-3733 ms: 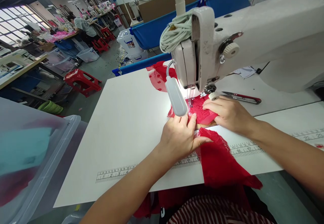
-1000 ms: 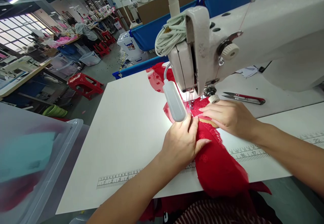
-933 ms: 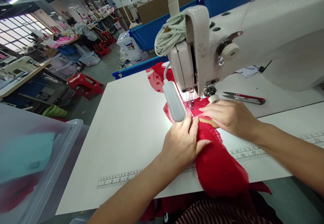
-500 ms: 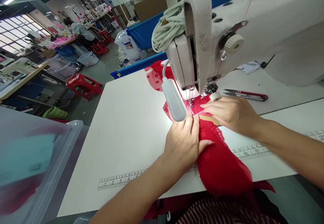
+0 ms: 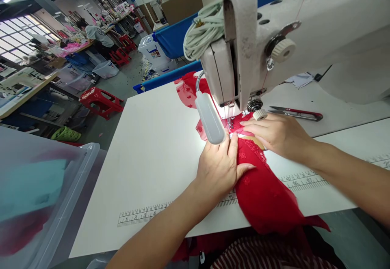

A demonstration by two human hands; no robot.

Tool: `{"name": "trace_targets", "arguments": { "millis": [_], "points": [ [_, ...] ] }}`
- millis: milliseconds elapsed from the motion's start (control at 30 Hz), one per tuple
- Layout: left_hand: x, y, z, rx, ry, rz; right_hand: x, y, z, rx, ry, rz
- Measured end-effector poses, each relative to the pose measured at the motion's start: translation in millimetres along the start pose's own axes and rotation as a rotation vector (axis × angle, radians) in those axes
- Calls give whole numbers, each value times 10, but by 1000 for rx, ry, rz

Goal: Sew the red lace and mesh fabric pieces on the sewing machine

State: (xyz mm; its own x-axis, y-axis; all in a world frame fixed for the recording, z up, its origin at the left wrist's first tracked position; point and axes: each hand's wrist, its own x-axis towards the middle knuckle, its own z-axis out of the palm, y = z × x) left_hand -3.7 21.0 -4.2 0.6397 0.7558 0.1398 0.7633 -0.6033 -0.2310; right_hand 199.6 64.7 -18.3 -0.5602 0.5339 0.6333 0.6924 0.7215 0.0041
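Note:
Red lace-trimmed fabric (image 5: 262,192) runs from under the sewing machine's presser foot (image 5: 230,123) down over the table's front edge. My left hand (image 5: 217,165) lies flat on its left side, thumb spread across the red cloth; some fingertips are hidden behind the grey lamp (image 5: 210,117). On the other side, my right hand (image 5: 276,135) holds the fabric's edge between its fingers, close to the needle; its thumb is mostly hidden. More sheer red fabric (image 5: 185,92) lies behind the machine head (image 5: 219,74).
Thread snips (image 5: 297,114) with red handles lie right of my right hand. A printed ruler (image 5: 143,215) crosses the white table (image 5: 152,147). Left of the table stands a clear plastic bin (image 5: 88,159). Farther off are a red stool (image 5: 100,102) and a person (image 5: 99,35) at another table.
The red fabric has shifted slightly, its lower part now stretched longer and narrower. My left hand has moved a little left and up; my right hand stays almost in place.

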Motion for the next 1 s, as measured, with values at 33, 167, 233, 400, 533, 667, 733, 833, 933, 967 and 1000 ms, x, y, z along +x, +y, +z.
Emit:
{"name": "trace_targets", "arguments": {
  "millis": [33, 167, 233, 400, 533, 667, 733, 833, 933, 967, 1000],
  "points": [
    [-4, 1, 2, 3, -2, -2, -3, 4, 5, -3, -7, 2],
    [-22, 14, -11, 3, -9, 0, -16, 17, 15, 15, -45, 11],
    [-26, 22, -28, -5, -22, 3, -19, 20, 14, 26, -58, 15],
    [-22, 28, -51, -15, -21, 0, -19, 20, 14, 26, -48, 19],
    [-16, 22, -38, -15, -10, -5, -16, 14, 9, 25, -50, 9],
    [-8, 9, -24, -10, 9, -4, -8, 16, -4, 43, -68, 21],
    [-2, 1, -23, -8, 14, -2, -5, 19, -4, 58, -79, 29],
    [9, -10, -30, 7, 14, -3, 0, 26, -3, 72, -93, 38],
    [18, -19, -38, 9, 4, -13, 8, 31, -5, 76, -106, 47],
    [19, -21, -40, 2, 5, -19, 10, 32, -5, 79, -111, 48],
    [19, -22, -41, -9, 6, -26, 12, 34, -4, 82, -114, 47]
  ]
}}
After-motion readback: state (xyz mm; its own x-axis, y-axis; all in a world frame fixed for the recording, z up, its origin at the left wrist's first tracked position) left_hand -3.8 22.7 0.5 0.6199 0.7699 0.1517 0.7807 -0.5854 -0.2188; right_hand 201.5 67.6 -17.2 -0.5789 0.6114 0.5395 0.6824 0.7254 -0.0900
